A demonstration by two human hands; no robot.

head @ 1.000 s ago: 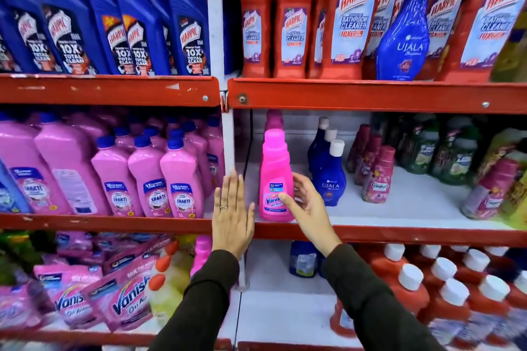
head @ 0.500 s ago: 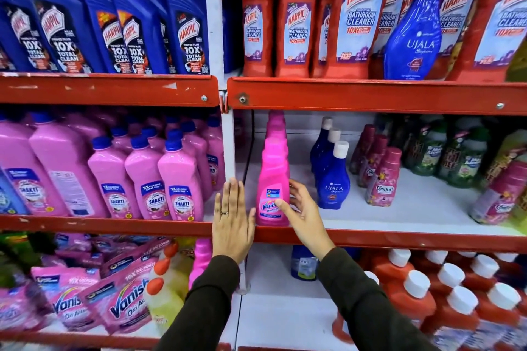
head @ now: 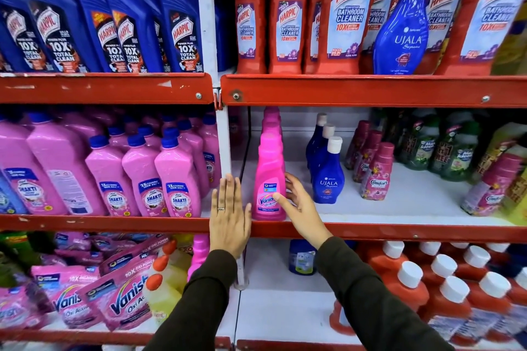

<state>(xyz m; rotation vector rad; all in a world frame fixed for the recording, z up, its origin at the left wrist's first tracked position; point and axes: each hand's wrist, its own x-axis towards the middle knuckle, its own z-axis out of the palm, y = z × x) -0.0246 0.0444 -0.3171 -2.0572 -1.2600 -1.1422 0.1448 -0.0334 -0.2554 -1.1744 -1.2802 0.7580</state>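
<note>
pink Vanish bottle (head: 269,179): upright at front edge of middle shelf (head: 399,232), near its left end | right hand (head: 299,208): thumb and fingers curl round bottle's lower right side | left hand (head: 229,222): flat, fingers straight, just beside bottle's left

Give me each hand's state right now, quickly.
Left hand: open, fingers straight, holding nothing.
Right hand: grips the pink Vanish bottle, thumb on its label.

Two hands (head: 229,216), one pink Vanish bottle (head: 269,177) held, three blue Ujala bottles (head: 328,182) in a row
</note>
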